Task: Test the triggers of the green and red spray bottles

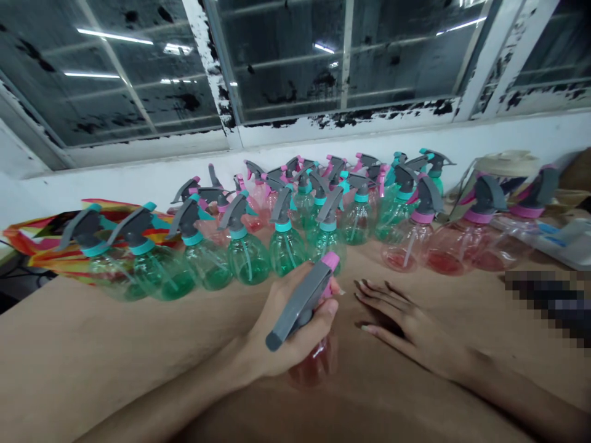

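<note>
My left hand (295, 326) is wrapped round the neck of a pink spray bottle (314, 366) with a grey head and pink nozzle, near the front of the table. The bottle looks upright, its lower part partly hidden by my hand and wrist. To its right, my right hand (406, 323) rests with fingers stretched out over the tabletop, holding nothing. Just behind my hands stands a row of green spray bottles (249, 264) with teal collars. Pink spray bottles (446, 258) with pink collars stand at the right, beyond my right hand.
More spray bottles (360, 218) crowd the back of the wooden table (138, 351). An orange patterned bag (50, 252) lies at the left. At the right are a whitish container (508, 163) and a blurred-out dark object (554, 301). A window (295, 61) is behind.
</note>
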### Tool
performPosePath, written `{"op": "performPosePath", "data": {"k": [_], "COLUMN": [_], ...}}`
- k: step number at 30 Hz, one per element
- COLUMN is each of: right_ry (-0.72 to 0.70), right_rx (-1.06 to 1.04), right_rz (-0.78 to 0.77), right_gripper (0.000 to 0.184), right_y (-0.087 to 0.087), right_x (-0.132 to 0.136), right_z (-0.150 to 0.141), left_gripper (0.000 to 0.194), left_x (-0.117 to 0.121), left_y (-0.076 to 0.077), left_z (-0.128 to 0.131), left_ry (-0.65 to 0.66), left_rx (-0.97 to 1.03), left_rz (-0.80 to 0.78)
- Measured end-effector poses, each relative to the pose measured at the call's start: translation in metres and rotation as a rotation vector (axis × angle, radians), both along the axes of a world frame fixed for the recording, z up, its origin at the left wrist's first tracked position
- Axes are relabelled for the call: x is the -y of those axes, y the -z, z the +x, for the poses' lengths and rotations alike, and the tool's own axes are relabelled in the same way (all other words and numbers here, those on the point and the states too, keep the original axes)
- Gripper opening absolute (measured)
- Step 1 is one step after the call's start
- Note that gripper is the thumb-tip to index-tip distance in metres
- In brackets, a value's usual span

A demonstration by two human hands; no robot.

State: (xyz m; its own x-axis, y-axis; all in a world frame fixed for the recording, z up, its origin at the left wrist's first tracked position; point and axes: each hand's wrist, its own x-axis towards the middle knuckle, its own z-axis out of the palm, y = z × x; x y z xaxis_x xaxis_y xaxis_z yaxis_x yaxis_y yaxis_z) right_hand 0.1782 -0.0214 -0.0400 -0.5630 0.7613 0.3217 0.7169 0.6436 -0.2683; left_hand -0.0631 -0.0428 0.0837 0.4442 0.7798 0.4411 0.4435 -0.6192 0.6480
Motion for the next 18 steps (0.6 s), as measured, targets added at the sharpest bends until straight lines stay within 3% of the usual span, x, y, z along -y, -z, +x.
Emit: {"op": "performPosePath", "data": {"k": [9,18], "right_ry": [0.011,-0.002], "right_rx": [0.035,0.001], "right_rz": [0.004,-0.004], "right_gripper": [0.053,0.055], "right_y": [-0.0001,-0.0012], "right_x": [0.0002,0.0003], "right_z": [0.0001,0.0002], "left_gripper": [0.009,0.023], "left_x": [-0.0007,0.003], "left_y": [-0.0023,-0.0015], "left_z": [-0.0001,0.0012], "left_ry": [-0.017,-0.047], "left_rx": [-0.021,-0.008], "left_rz": [0.024,-0.061]}}
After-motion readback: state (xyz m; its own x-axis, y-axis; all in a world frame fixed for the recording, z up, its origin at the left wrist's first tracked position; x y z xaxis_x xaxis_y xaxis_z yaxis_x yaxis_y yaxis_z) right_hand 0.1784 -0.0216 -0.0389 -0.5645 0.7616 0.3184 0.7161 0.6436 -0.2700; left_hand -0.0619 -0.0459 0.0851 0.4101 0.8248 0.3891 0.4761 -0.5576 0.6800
